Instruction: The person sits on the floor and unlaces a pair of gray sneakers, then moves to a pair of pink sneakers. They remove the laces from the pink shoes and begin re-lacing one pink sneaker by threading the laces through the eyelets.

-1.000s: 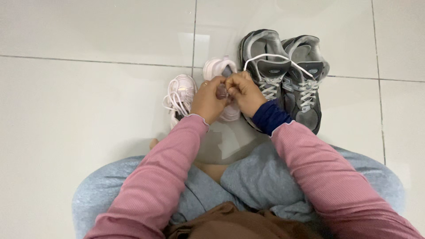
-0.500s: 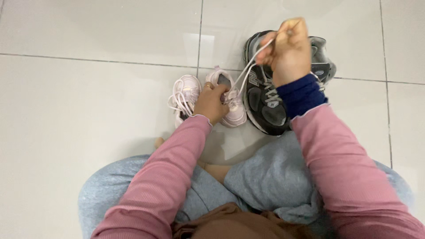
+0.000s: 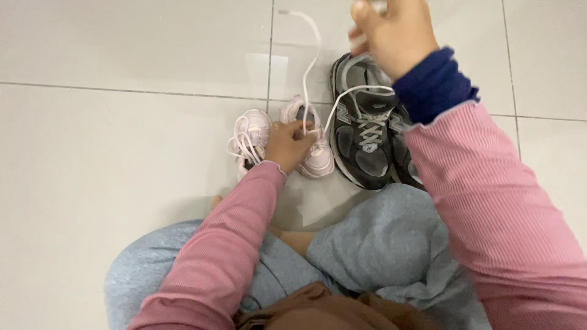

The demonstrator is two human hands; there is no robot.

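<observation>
A small pale pink shoe sits on the white tiled floor just left of the frame's centre, its toe toward the person. The left hand is closed down over it, fingers curled on the shoe's upper and pinning it to the floor. A white lace rises from under those fingers: one strand runs straight up to a loose end near the top edge of the frame, and another arcs to the right across the neighbouring shoe toward the right hand. That hand is lifted high at the upper middle of the frame, fingers bunched in a narrow pinch, apparently on the lace, though the fingertips are blurred and partly cut off. Just left of the held shoe lies its mate, a second pink shoe, with its laces loose and looped. Touching the held shoe on the right stands a pair of larger grey and black sneakers, the farther one mostly hidden by the right forearm. Pink ribbed sleeves with a dark blue cuff, and grey trousers over folded legs, fill the lower part of the frame.
</observation>
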